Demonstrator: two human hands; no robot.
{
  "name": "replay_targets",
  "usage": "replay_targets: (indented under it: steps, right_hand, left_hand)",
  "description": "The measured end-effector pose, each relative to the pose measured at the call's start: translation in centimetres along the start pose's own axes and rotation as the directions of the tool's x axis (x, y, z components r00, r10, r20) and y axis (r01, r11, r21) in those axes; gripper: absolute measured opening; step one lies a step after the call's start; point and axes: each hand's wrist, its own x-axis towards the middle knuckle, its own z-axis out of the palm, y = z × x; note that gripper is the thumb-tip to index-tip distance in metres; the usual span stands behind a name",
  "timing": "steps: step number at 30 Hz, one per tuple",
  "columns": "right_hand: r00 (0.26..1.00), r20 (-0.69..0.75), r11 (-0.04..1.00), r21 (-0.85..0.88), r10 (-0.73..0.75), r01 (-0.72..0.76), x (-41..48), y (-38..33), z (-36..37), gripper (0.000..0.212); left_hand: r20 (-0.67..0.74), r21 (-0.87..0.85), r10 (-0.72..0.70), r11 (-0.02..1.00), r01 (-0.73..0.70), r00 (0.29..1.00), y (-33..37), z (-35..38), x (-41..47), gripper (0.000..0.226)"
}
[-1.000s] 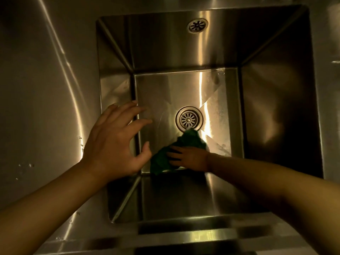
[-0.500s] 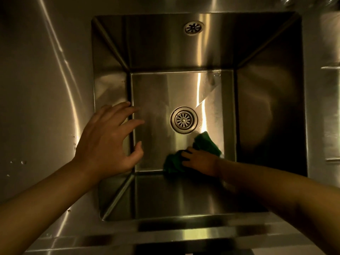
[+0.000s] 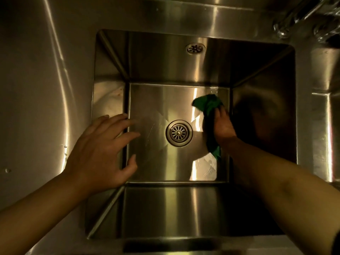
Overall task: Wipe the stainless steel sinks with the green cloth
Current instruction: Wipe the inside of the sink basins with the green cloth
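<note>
Below me is a deep stainless steel sink (image 3: 110,70) with a round drain (image 3: 178,133) in the middle of its floor. A bunched green cloth (image 3: 207,104) lies on the right side of the floor, near the right wall. My right hand (image 3: 223,127) reaches down into the basin and holds the cloth against the floor; cloth sticks out beyond the fingers and below the wrist. My left hand (image 3: 103,153) hovers over the sink's left rim with fingers spread, holding nothing.
An overflow grille (image 3: 195,48) sits high on the back wall. A steel counter (image 3: 36,107) with water drops runs to the left. A faucet (image 3: 303,13) shows at the top right, and a second basin's edge (image 3: 329,126) at the right.
My right hand has swept the green cloth from the front of the sink floor, past the drain, up to the back right. The left hand stayed over the left rim.
</note>
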Motion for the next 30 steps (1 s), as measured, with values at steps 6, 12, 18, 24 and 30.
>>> replay_targets:
  steps: [6,12,18,24,30]
  right_hand:
    - [0.977,-0.165,0.989,0.090,0.134,-0.121,5.0,-4.3,0.1,0.071]
    - [0.952,-0.151,0.961,0.033,-0.267,0.274,3.1,-10.9,3.0,0.075]
    - [0.773,0.035,0.773,0.055,-0.634,0.632,-1.0,-20.8,7.5,0.061]
    - [0.689,0.115,0.694,0.008,-0.716,0.720,-5.1,-20.0,9.7,0.049]
    - [0.359,0.398,0.361,-0.073,-0.844,0.930,-10.8,-14.1,12.1,0.045]
  left_hand:
    - [0.000,-0.010,-0.010,1.000,0.010,1.000,0.0,0.0,0.2,0.055]
    - [-0.009,0.007,-0.009,1.000,0.009,1.000,-0.1,0.3,0.1,0.056]
    - [-0.023,0.024,-0.017,1.000,0.018,1.000,0.1,0.4,0.0,0.054]
    - [-0.016,0.020,-0.030,0.999,0.030,0.999,0.3,0.1,0.1,0.053]
    - [0.013,0.035,-0.038,0.999,0.038,0.999,0.2,0.1,0.2,0.052]
